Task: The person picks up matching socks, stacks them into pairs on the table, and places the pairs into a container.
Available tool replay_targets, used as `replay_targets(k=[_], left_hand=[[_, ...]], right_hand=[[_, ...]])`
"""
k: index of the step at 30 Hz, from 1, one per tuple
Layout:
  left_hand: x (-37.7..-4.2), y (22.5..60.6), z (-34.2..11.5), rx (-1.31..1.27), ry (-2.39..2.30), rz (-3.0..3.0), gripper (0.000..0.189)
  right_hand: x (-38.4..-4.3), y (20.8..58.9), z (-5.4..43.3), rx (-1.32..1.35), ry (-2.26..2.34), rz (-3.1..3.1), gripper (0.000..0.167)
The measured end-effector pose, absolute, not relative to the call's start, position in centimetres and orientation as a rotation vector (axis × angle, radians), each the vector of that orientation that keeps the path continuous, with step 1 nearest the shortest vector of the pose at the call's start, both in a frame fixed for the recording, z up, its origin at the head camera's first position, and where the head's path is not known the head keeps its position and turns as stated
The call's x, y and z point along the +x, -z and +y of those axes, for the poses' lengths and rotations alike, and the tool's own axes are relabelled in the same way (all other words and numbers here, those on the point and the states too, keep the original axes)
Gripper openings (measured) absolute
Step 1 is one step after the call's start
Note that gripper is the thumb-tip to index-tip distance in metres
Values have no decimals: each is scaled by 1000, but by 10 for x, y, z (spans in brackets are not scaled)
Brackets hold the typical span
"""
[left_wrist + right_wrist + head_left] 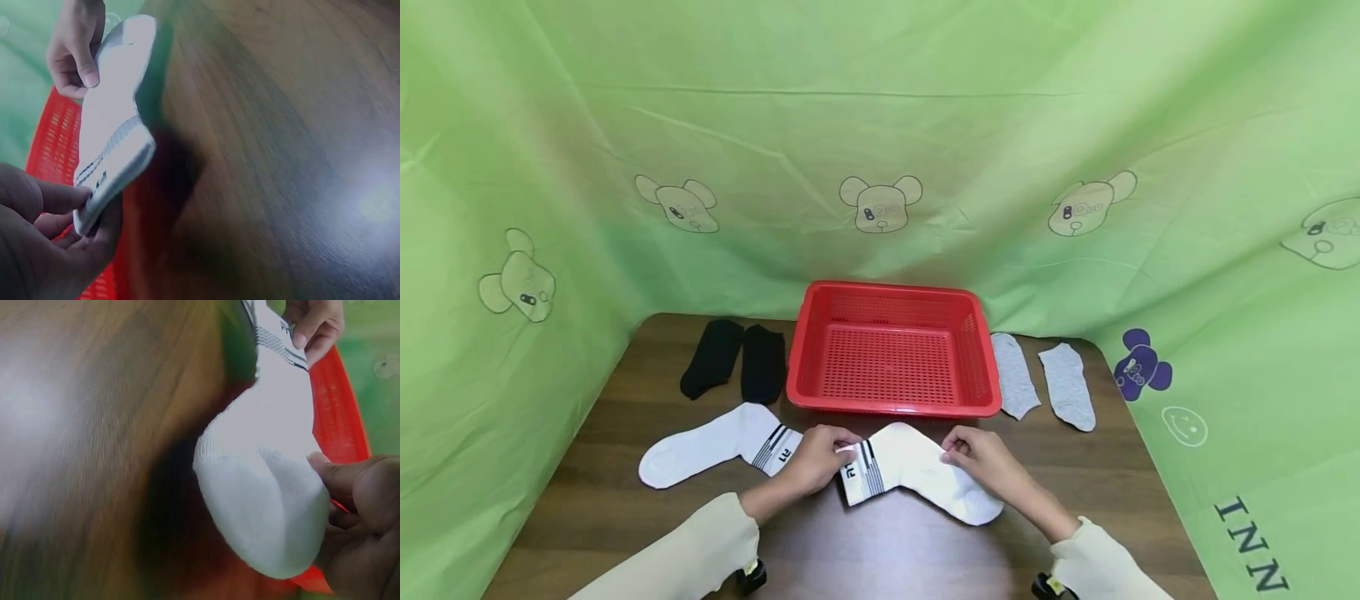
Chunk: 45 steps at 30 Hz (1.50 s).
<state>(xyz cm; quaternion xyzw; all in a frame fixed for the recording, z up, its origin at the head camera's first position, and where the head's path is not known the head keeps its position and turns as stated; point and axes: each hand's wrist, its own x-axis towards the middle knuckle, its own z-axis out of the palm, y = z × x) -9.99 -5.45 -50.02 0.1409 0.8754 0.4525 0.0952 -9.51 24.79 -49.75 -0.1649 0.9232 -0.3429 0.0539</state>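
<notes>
A white crew sock (917, 462) with black stripes and lettering on its cuff is stretched between both hands over the near part of the table. My left hand (818, 457) pinches the cuff; in the left wrist view the thumb (69, 197) lies on the lettered side. At the foot part, my right hand (983, 457) pinches the sock's edge between thumb and fingers, and the rounded end (269, 519) hangs past it. A matching white sock (700, 446) lies flat on the left, its cuff beside my left hand.
Beyond the hands stands a red plastic basket (891, 410) with perforated walls and nothing inside. Two black socks (711, 358) lie left of it, two grey socks (1067, 387) to its right. A green printed cloth (880, 125) hangs around the brown wooden table (1120, 500).
</notes>
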Motion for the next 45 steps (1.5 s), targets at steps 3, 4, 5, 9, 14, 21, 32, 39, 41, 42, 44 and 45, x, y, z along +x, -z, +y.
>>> replay_targets(k=[3, 4, 5, 9, 14, 21, 32, 39, 41, 42, 44, 45], left_hand=[[-99, 505, -60, 414, -1287, 2667, 20], [-99, 507, -61, 412, -1273, 2693, 19], [-99, 509, -62, 409, -1260, 2718, 19], [-96, 516, -61, 405, -1154, 2841, 16], [-92, 528, -56, 485, -928, 3014, 12], [-90, 533, -50, 749, -472, 3211, 4], [-83, 527, -42, 864, -95, 3239, 31], [-53, 521, -35, 1163, -49, 3209, 41], [-46, 523, -36, 1199, -54, 3206, 39], [-43, 524, -37, 1209, -68, 3200, 37], [-40, 527, -40, 1218, -83, 3188, 37], [-40, 528, -41, 1217, -78, 3184, 38]], right_hand=[[-96, 509, 235, -483, 1051, 2822, 10], [-96, 512, 231, -479, 1056, 2826, 10], [-96, 515, 227, -480, 1061, 2838, 10], [-96, 525, 215, -497, 1087, 2897, 13], [-94, 533, 208, -562, 1056, 3001, 20], [-91, 540, 208, -618, 945, 3132, 24], [-88, 539, 213, -771, 781, 3226, 19], [-57, 527, 220, -1222, 492, 3159, 36], [-49, 526, 222, -1256, 417, 3151, 39], [-45, 525, 224, -1262, 380, 3153, 40], [-39, 525, 228, -1265, 313, 3167, 40], [-37, 525, 231, -1273, 287, 3170, 40]])
